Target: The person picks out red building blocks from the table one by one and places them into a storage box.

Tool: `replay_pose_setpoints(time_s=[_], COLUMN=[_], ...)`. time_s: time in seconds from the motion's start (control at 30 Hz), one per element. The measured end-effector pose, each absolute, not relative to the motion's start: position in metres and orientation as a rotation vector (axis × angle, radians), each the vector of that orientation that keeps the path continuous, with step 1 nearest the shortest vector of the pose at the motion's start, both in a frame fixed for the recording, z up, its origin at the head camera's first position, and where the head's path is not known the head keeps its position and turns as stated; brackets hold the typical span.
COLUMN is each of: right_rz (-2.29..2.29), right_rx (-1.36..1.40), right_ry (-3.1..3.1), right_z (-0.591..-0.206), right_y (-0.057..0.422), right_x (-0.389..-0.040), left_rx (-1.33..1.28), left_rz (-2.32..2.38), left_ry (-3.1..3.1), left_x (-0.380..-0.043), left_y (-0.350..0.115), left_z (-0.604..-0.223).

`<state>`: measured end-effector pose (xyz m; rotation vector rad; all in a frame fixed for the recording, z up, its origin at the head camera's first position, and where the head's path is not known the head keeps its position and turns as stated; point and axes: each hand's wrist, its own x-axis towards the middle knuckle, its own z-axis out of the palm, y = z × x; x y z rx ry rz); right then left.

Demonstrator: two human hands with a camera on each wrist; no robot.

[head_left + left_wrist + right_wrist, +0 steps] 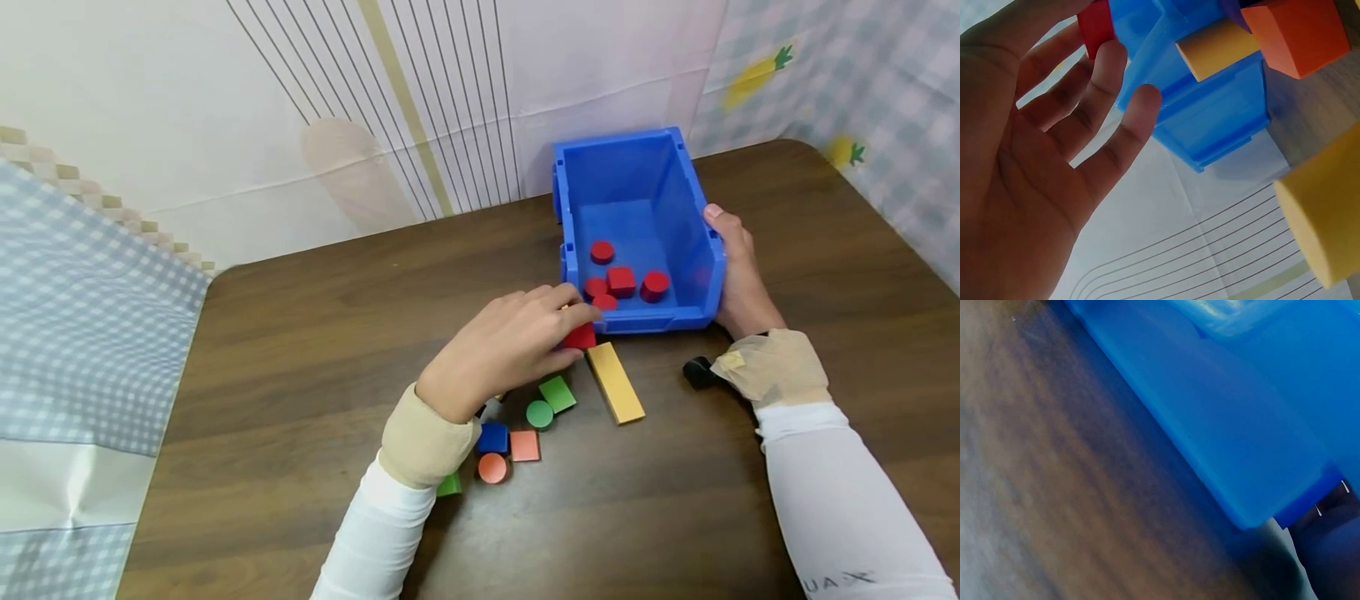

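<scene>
My left hand (510,346) pinches a red block (579,337) between thumb and fingers at the front left corner of a blue bin (660,321). In the left wrist view the same red block (1096,26) shows at the fingertips, with the bin (1216,119) behind. Several red pieces lie inside the bin, among them a red cube (620,282) and a red cylinder (655,287). Around the bin's right wall my right hand (744,279) holds on, thumb at the rim. Most of its fingers are hidden.
Before the bin lies a long yellow block (617,383). Closer to me are a green square block (557,394), a green cylinder (539,414), a blue block (492,437), and salmon pieces (525,446). My left forearm partly covers another green block (449,485). Patterned cloth hangs behind.
</scene>
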<state>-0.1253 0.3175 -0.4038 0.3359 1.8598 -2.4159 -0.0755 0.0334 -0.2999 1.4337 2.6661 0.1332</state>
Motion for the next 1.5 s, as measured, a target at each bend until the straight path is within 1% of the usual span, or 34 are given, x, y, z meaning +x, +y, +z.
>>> replay_pose_setpoints(time_s=[0.3, 0.63, 0.97, 1.5], right_rz=[-2.46, -2.435, -2.441, -2.402], right_rx=[0.331, 0.313, 0.315, 0.346], right_ry=[1.859, 1.872, 1.848, 1.865], right_z=[-0.399, -0.4, -0.406, -0.404], right_y=[0.332, 0.331, 0.321, 0.317], right_x=[-0.124, -0.121, -0.12, -0.126], left_rx=[1.531, 1.56, 1.52, 1.516], left_rz=[0.128, 0.112, 0.204, 0.328], left_ry=[2.722, 2.767, 2.793, 2.764], left_x=[-0.08, -0.077, -0.076, -0.09], left_y=[0.045, 0.047, 0.041, 0.041], left_z=[-0.307, -0.314, -0.314, -0.308])
